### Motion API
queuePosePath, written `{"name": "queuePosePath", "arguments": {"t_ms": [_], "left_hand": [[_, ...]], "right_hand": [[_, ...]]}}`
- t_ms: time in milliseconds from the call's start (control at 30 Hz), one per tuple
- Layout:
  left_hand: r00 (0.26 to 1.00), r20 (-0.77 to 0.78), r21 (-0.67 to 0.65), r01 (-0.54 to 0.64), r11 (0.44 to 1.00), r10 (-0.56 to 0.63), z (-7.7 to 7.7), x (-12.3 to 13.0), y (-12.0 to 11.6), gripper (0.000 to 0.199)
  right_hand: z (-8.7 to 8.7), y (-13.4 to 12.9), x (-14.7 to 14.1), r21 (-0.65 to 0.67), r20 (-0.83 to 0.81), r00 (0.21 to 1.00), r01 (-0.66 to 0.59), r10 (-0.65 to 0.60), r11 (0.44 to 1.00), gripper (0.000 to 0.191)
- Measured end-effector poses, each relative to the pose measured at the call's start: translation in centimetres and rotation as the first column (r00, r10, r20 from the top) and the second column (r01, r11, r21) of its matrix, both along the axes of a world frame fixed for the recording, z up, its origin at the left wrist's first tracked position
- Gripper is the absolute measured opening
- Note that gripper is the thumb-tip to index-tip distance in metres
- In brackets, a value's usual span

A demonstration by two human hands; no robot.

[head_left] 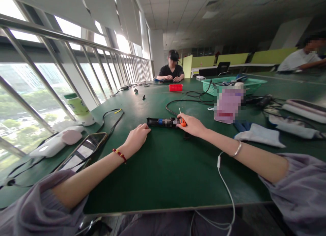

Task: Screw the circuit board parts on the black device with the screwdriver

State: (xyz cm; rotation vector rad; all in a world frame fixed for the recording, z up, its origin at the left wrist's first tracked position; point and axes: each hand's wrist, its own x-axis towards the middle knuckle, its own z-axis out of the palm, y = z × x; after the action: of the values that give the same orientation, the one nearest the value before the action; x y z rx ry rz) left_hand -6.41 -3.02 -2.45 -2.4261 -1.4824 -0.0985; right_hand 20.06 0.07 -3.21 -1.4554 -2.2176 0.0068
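Note:
A black cylindrical device [166,122] with a blue band lies across the green table, in front of me. My left hand [139,135] rests at its left end, fingers together and curled against the tip; how firmly they grip is hard to see. At the other end, my right hand [191,125] is closed around an orange-handled tool [183,122], whose thin pale shaft points up from the fingers. The metal part beside the orange handle meets the right end of the device. A small dark piece shows on the table under my right hand.
Left are a phone [88,149], a white device [59,141] and a green cup [78,108]. Right are a pink phone [228,105], cloth pieces [262,134], cables and a green basket [210,88]. A red box [175,88] sits ahead, near a seated person [171,71].

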Motion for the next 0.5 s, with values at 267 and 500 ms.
{"name": "queuePosePath", "arguments": {"t_ms": [267,500], "left_hand": [[0.924,0.021,-0.068,0.383,0.921,-0.383,0.4,5.5,-2.1,0.030],[0.889,0.152,0.014,0.436,0.900,-0.433,-0.9,7.1,-0.5,0.024]], "right_hand": [[-1.6,0.4,0.7,0.001,-0.139,0.990,0.001,-0.001,1.000,0.034],[-1.9,-0.4,0.2,0.030,-0.180,0.983,0.029,-0.023,0.999,0.033]]}}
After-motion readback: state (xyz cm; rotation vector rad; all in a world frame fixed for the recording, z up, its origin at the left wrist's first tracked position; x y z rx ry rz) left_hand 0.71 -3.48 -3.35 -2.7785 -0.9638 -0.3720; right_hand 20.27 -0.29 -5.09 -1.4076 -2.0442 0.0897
